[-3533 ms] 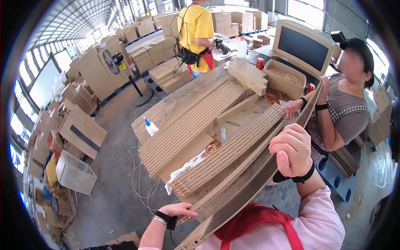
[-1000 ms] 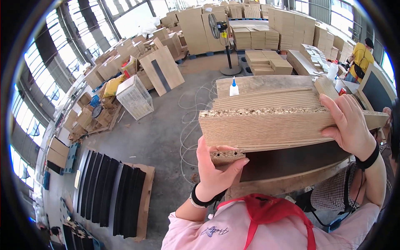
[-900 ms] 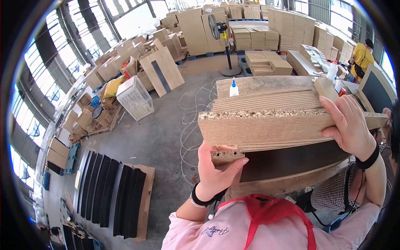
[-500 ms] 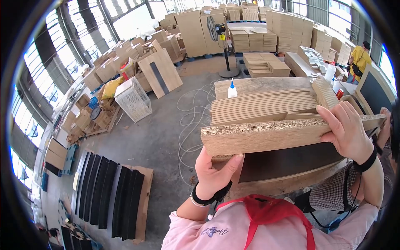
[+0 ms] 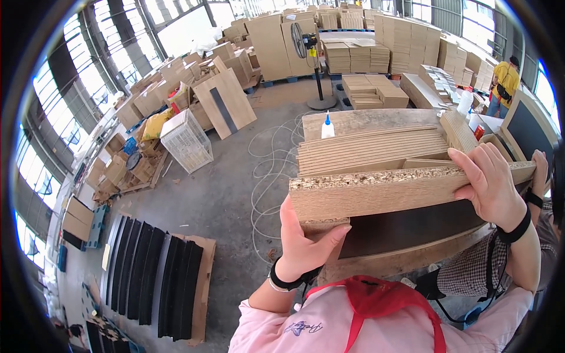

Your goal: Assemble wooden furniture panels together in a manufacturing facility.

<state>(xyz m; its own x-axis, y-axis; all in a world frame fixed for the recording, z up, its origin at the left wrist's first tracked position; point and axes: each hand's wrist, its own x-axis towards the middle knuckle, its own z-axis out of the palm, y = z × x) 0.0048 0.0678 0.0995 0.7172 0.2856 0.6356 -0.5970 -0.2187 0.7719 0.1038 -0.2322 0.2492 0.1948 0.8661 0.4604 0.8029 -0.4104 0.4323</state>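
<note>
A long particleboard strip (image 5: 376, 197) with wood-grain facing stands on edge across a black panel (image 5: 412, 229) framed in wood. Its rough chipboard edge faces up. My left hand (image 5: 306, 238) is closed at the strip's left end, fingers behind it, with the thumb against a lower wood piece (image 5: 322, 225). My right hand (image 5: 488, 182) pinches the strip's top edge towards its right end, thumb in front and fingers over it. Another person's hand (image 5: 538, 167) is at the strip's far right end. Behind the strip lies a stack of thin grooved wooden strips (image 5: 371, 150).
A glue bottle with a blue tip (image 5: 328, 126) stands on the worktable (image 5: 376, 119). A red can (image 5: 479, 131) is at the right. Black profiles (image 5: 182, 288) lie on a pallet at lower left. A fan (image 5: 318, 65), hose on the floor and board stacks are beyond.
The strip's left end has shifted slightly right, and my left hand has moved up and right with it. The other person's hand shows more fully at the right end.
</note>
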